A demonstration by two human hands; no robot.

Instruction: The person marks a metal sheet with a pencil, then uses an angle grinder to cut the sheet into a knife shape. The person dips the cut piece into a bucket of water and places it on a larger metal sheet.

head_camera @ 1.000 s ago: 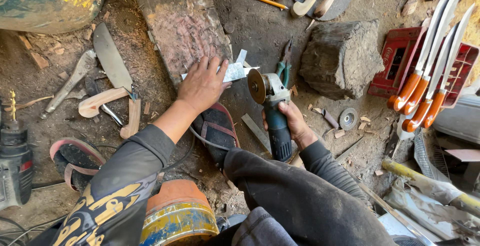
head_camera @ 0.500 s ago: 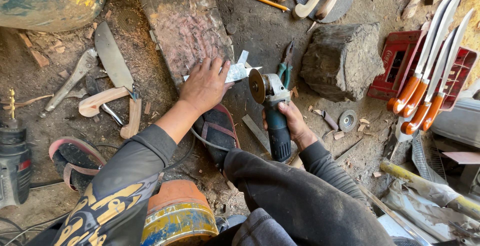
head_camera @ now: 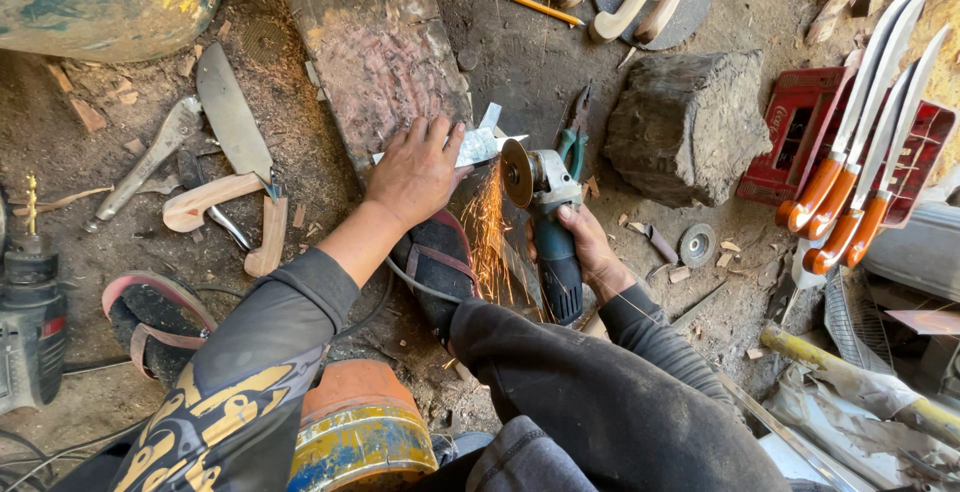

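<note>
Head view: right hand (head_camera: 590, 252) on grinder (head_camera: 545, 217)

The dirt floor (head_camera: 560, 62) is dusty and strewn with wood chips. A long worn plank (head_camera: 375, 42) lies on it, running up the middle. Left of the plank lie a bare blade (head_camera: 232, 117), pliers (head_camera: 140, 167) and two pale wooden handles (head_camera: 205, 202). A sandal (head_camera: 150, 317) and a drill (head_camera: 30, 337) rest further left. To the right sits a wood block (head_camera: 690, 122), with a small grinding disc (head_camera: 697, 246) near it, and a red crate (head_camera: 800, 127) bearing orange-handled knives (head_camera: 850, 162).
</note>
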